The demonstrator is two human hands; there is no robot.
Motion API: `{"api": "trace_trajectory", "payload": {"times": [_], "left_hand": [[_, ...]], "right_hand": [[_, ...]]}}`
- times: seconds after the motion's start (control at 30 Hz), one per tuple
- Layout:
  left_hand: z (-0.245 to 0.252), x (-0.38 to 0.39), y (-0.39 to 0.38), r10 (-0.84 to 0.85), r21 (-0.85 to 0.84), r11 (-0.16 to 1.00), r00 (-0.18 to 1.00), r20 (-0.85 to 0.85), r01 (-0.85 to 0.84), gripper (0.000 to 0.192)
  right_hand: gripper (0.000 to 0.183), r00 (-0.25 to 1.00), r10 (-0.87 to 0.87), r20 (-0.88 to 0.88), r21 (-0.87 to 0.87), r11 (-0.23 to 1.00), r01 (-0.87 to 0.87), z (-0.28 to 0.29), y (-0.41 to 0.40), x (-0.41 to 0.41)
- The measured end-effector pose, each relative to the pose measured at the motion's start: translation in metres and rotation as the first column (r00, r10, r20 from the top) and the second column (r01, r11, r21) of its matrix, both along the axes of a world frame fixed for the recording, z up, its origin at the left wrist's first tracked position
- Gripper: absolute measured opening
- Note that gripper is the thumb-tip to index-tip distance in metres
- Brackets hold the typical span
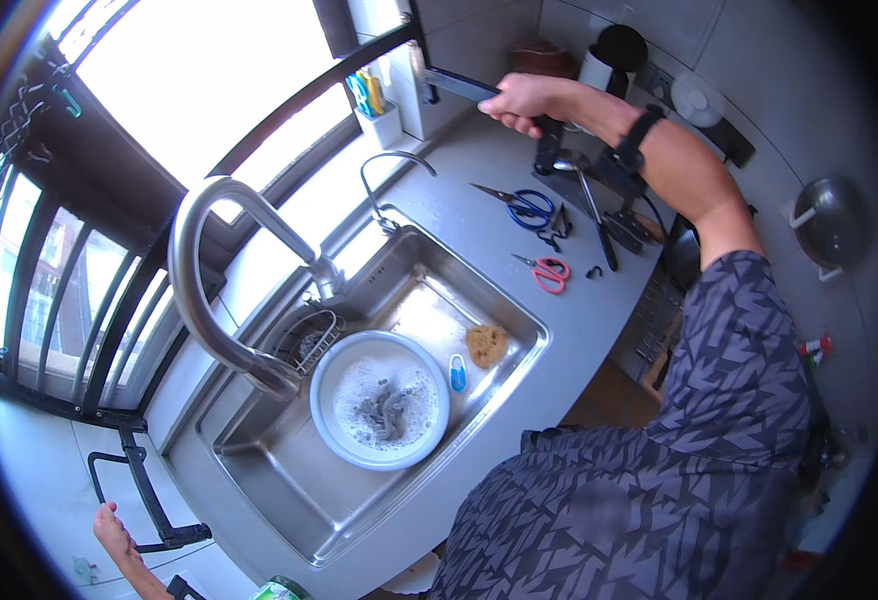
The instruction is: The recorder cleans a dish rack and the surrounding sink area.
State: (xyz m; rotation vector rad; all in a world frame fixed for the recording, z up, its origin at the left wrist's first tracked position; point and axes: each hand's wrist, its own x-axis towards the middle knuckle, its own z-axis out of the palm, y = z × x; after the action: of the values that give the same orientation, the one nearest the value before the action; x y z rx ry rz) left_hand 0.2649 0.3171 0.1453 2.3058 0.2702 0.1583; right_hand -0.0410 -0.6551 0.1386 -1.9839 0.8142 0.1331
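A large black metal rack (113, 330) spans the left and top of the view, in front of the window. My right hand (518, 101) is closed around a black bar at its upper right end, above the counter. At lower left, my left hand (115, 531) has its fingers curled at a thin black side bar of the rack's other end. Between my hands, a pale blue basin (441, 409) stands in the steel sink (289, 480), holding foamy water and a grey cloth (388, 412). A tan sponge (486, 345) and a small blue-and-white item (458, 373) lie beside the basin.
A curved steel faucet (210, 300) arches over the sink. On the counter are blue-handled scissors (530, 208), red-handled scissors (551, 274), black hooks (594, 272), a ladle (593, 195) and knives. A white holder (379, 124) stands on the windowsill. A green container (280, 589) shows at the bottom.
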Motion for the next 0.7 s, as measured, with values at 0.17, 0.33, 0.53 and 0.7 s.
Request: {"api": "trace_trajectory", "payload": {"times": [0.17, 0.33, 0.53, 0.7], "left_hand": [[0.013, -0.018, -0.002, -0.007, -0.041, 0.999, 0.999, 0.036, 0.008, 0.030], [0.039, -0.034, -0.019, 0.044, -0.053, 0.998, 0.999, 0.030, -0.042, 0.027], [0.049, -0.048, -0.033, 0.045, -0.068, 0.997, 0.990, 0.134, -0.036, 0.021], [0.023, -0.051, -0.031, 0.056, -0.083, 0.996, 0.976, 0.212, -0.039, 0.020]], "right_hand": [[0.032, 0.997, -0.074, 0.018, -0.010, 0.997, 0.075, 0.019, 0.008, -0.020], [0.032, 0.996, -0.020, 0.087, -0.015, 1.000, 0.021, 0.036, 0.013, -0.012], [0.032, 0.991, -0.030, 0.132, 0.075, 0.997, 0.020, 0.048, 0.001, -0.048], [0.029, 0.985, -0.150, 0.083, 0.127, 0.982, 0.139, 0.029, 0.010, -0.041]]}}
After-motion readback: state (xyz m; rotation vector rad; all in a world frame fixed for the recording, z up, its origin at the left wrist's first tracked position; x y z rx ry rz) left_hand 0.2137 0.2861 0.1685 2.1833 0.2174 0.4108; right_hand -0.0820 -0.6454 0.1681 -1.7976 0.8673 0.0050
